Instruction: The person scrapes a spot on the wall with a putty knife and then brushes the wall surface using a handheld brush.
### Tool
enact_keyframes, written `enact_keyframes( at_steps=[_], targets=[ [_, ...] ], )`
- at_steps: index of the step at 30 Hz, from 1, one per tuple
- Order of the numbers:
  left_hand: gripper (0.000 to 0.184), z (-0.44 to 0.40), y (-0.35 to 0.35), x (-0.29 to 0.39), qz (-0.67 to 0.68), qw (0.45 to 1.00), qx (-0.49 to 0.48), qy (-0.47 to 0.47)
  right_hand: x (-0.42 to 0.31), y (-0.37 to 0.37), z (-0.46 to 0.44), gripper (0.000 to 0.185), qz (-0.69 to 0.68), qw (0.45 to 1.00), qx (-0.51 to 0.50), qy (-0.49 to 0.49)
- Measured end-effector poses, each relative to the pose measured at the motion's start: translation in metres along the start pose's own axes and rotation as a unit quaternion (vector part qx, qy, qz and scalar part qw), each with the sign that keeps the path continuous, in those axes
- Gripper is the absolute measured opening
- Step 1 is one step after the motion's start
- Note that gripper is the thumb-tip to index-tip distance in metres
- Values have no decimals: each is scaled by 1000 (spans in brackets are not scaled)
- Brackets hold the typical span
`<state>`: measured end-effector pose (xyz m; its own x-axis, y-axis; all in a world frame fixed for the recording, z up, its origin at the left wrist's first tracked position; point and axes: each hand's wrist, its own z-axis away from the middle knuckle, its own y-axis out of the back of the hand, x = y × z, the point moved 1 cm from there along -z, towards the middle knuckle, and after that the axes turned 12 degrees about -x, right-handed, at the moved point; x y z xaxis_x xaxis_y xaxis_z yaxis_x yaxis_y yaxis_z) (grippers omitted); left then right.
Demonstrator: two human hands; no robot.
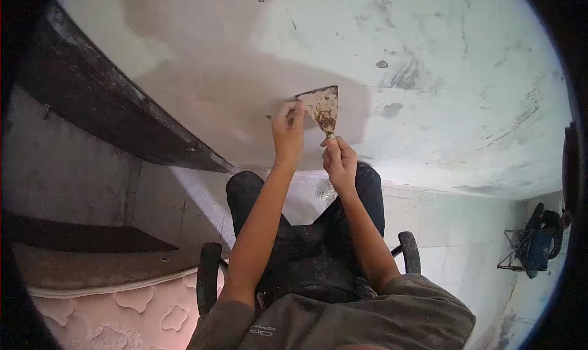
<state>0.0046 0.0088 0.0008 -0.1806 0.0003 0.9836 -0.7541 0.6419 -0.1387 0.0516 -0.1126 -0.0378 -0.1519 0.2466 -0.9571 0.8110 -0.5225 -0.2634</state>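
A putty knife (323, 108) with a wide, rust-stained blade is held up in front of a stained, pale wall. My right hand (340, 160) is closed around the lower end of the knife, and the handle is mostly hidden by the fingers. At the blade's left corner, my left hand (288, 129) has its fingertips pinched together on the edge. Whether any putty lies between those fingertips cannot be made out. Both hands cast a shadow on the wall (422, 123), which shows scuffs, dark marks and a few small chips.
I sit in a chair with black armrests (210, 276). A dark shelf (116, 99) juts out on the left. Below it lies a pink quilted mattress (110, 313). On the far right, dark clothes (539, 246) sit on a metal rack.
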Motion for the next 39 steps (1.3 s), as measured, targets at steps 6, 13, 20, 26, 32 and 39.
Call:
enact_keyframes(
  at_steps=[6,13,20,26,32,39],
  targets=[
    [20,-3,-4,-6,1,999,-5,-33,0,7,-3,25,5,1000,8,13],
    [19,-2,-5,-4,-7,1000,0,-30,0,6,-3,25,17,1000,18,12],
    [19,-3,-6,-4,13,999,-7,-32,2,7,-5,25,8,1000,18,24],
    [19,-4,-5,-6,-7,999,-15,-39,0,9,-7,26,-2,1000,10,29],
    [20,-3,-5,-3,19,999,-22,-20,1,13,-9,26,15,1000,4,20],
    [19,-2,-5,-5,83,995,-46,-23,-6,14,-4,25,-26,1000,-11,-2]
  ],
)
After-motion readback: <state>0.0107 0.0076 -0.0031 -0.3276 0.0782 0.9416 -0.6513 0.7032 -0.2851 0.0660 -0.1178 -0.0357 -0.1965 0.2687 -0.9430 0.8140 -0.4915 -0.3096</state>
